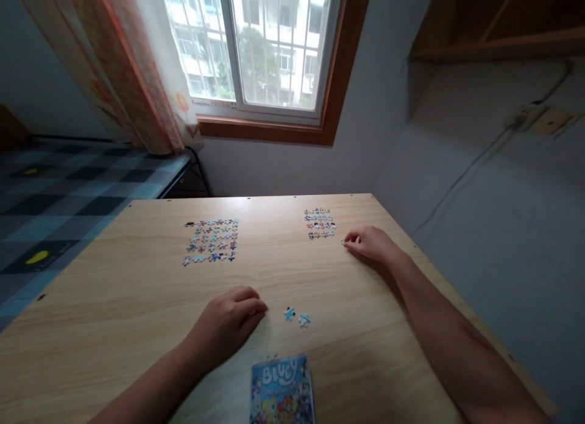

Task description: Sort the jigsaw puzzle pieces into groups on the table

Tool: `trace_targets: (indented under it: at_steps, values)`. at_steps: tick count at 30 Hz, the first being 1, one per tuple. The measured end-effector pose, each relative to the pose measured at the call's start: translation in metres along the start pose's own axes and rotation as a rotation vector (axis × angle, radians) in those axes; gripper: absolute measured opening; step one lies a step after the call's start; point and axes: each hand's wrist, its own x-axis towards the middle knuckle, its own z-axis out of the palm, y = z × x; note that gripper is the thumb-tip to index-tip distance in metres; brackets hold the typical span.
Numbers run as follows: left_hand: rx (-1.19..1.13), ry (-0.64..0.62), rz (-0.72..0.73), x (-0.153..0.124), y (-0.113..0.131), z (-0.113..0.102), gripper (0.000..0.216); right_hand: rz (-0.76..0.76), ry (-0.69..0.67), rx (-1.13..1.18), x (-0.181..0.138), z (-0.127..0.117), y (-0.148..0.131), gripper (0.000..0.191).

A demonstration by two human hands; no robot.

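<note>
My right hand [368, 242] pinches a small jigsaw piece [342, 242] just above the tabletop, close to the right end of the front row of a small block of jigsaw pieces [320, 217]. Resting on the table, my left hand [237, 311] has its fingers curled together, and nothing shows in them. Two loose light-blue jigsaw pieces, one [289, 314] beside the other [304, 320], lie just right of its fingertips. A larger block of jigsaw pieces [212, 240] is laid out in rows at the left.
A blue puzzle box [282, 390] marked "Bluey" lies at the near edge of view. The wooden table [274, 262] reaches toward a window [278, 46]. To the left is a bed with a checked cover [91, 174]; at right, a cable [466, 168] hangs along the wall.
</note>
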Motion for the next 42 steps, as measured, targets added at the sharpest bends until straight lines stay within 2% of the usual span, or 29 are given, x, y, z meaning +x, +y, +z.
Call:
trace_targets:
  at_steps: [7,10,15,21,35,42]
  values:
    - [-0.036,-0.018,-0.013,0.001,-0.002,0.000,0.021,0.032,0.044,-0.100,0.005,0.012,-0.007,0.016]
    - [-0.051,-0.025,-0.020,0.001,-0.004,0.001,0.020,0.027,0.079,-0.091,0.006,0.015,-0.001,0.016]
    - [-0.105,-0.034,-0.039,0.003,-0.004,0.000,0.020,-0.005,0.212,-0.046,0.011,0.028,0.009,0.020]
    - [-0.120,-0.044,-0.056,0.006,-0.003,-0.003,0.022,0.002,0.283,0.013,0.015,0.042,0.008,0.021]
    - [-0.128,-0.050,-0.061,0.006,-0.002,-0.004,0.023,-0.004,0.315,0.054,0.010,0.043,-0.003,0.024]
    - [-0.135,-0.031,-0.042,0.007,0.001,-0.006,0.023,-0.004,0.450,0.139,0.009,0.043,0.002,0.024]
